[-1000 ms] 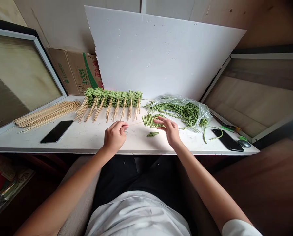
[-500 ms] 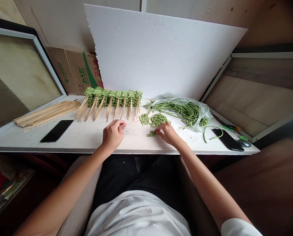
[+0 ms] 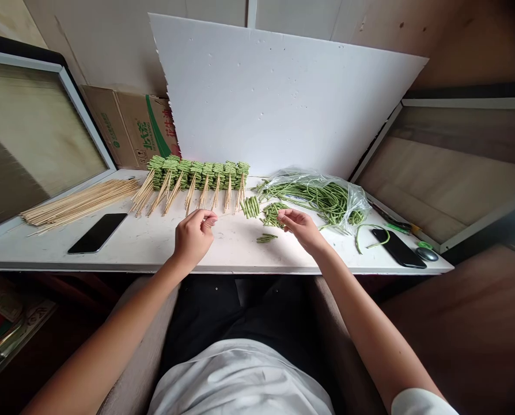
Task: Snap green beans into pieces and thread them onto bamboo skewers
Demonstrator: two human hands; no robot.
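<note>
We have a person seated at a white surface (image 3: 132, 249), both bare hands raised just above it. The left hand (image 3: 192, 237) has its fingers (image 3: 208, 219) pinched together on one end of a thin skewer (image 3: 229, 215), which runs almost level to the right into a bean bundle (image 3: 251, 207), cut green pieces side by side on the skewer, a short way past those fingers. The right hand (image 3: 301, 229) is out beyond the bundle, its fingers (image 3: 284, 214) slightly apart and curled, with nothing we can make out between them. Right at their tips is a loose bean pile (image 3: 272, 214), and just below them lies a small bean clump (image 3: 266, 238). So the work in hand, as we read it, is one skewer held by the left hand, with the right fingers at the loose pieces. Farther right of the right fingers is a clear plastic bag (image 3: 313, 196) of long uncut beans, then a phone (image 3: 398, 248). Behind and left of the left fingers stands a row of finished bean skewers (image 3: 197, 176), points toward the person, with a bundle of bare skewers (image 3: 80, 202) and a second phone (image 3: 97, 232) farther left. A foam board (image 3: 283, 92) stands behind it all, and a carton (image 3: 130, 129) sits behind the row.
</note>
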